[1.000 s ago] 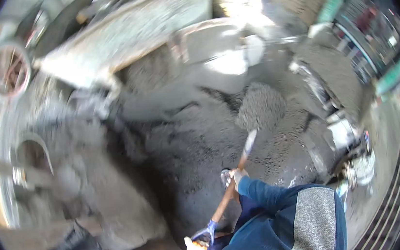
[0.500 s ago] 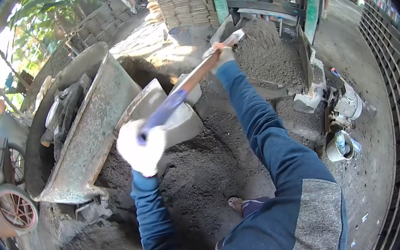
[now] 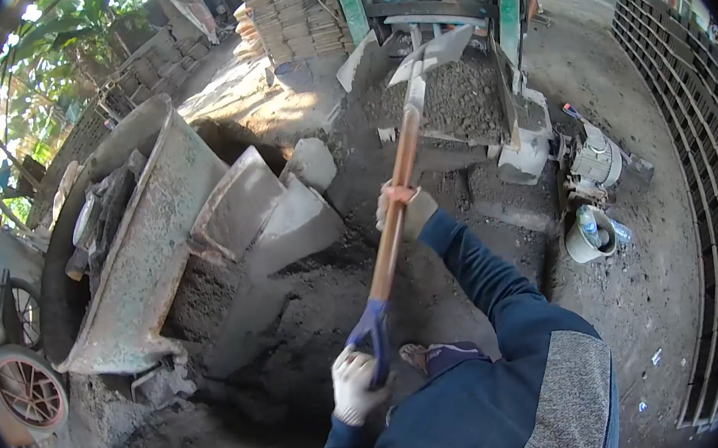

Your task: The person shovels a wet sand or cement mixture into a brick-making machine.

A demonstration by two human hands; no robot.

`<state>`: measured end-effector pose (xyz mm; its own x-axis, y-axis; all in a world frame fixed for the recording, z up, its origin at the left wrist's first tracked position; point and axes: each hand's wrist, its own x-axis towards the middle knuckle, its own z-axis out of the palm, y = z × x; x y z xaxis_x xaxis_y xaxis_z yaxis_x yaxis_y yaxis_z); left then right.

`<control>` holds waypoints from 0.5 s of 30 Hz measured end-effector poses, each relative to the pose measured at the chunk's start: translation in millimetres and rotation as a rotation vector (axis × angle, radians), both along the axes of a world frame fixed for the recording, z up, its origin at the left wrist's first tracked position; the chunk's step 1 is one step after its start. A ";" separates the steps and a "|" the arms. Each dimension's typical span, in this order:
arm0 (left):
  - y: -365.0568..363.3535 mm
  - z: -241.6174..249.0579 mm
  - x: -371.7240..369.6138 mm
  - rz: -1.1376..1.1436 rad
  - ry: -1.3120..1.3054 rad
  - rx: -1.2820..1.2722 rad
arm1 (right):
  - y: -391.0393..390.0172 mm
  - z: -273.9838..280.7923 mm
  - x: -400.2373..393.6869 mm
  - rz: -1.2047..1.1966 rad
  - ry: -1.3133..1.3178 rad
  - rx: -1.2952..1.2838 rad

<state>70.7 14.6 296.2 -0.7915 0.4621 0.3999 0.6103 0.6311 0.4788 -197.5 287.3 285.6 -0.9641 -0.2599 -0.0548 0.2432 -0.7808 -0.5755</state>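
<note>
Shovel (image 3: 401, 163) | left hand (image 3: 354, 386) gripping blue handle end | right hand (image 3: 403, 211) clenched mid-shaft | blade over gravel heap (image 3: 459, 95)

Ground surface: a concrete floor (image 3: 647, 299) spread with dark grey mix (image 3: 333, 314) beneath both hands. A heaped pile (image 3: 459, 95) lies beyond the right hand (image 3: 404, 210); a bucket (image 3: 588, 239) and motor (image 3: 602, 162) rest to its right.

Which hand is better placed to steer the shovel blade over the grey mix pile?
Right. The right gloved hand grips the wooden shovel shaft nearer the metal blade; the left gloved hand holds the blue end grip.
</note>
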 end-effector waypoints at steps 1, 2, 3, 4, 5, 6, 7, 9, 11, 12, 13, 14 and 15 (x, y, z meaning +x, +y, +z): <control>-15.1 1.6 34.5 0.040 -0.080 0.024 | -15.2 -4.9 25.8 0.046 0.060 -0.076; -33.8 4.3 64.5 0.022 -0.226 0.056 | -30.4 -6.9 55.2 0.062 0.129 -0.100; -49.4 14.0 92.9 0.000 -0.328 0.091 | -45.2 -6.4 86.6 0.094 0.149 -0.140; -62.7 21.6 124.4 -0.014 -0.432 0.137 | -58.9 -7.5 118.2 0.136 0.164 -0.178; -75.2 25.8 156.8 0.070 -0.515 0.240 | -71.9 -11.9 149.2 0.157 0.096 -0.191; -86.9 27.9 188.9 0.151 -0.597 0.341 | -83.4 -16.9 179.6 0.172 0.027 -0.204; -96.0 25.2 221.0 0.279 -0.673 0.537 | -91.8 -21.9 205.7 0.178 -0.039 -0.214; -103.8 31.8 271.4 0.549 -0.782 0.841 | -103.9 -33.1 250.3 0.183 -0.246 -0.156; -99.1 43.2 296.0 0.622 -0.695 0.925 | -111.0 -55.5 283.5 0.153 -0.409 -0.129; -96.3 51.7 300.3 0.616 -0.662 0.884 | -112.0 -70.1 290.2 0.154 -0.487 -0.141; -90.9 59.7 300.1 0.652 -0.641 0.734 | -111.3 -86.0 294.8 0.155 -0.565 -0.152; -81.6 69.1 294.4 0.685 -0.615 0.585 | -110.0 -96.6 297.1 0.158 -0.640 -0.163; -63.9 78.2 284.2 0.700 -0.578 0.540 | -108.9 -106.5 295.9 0.150 -0.711 -0.130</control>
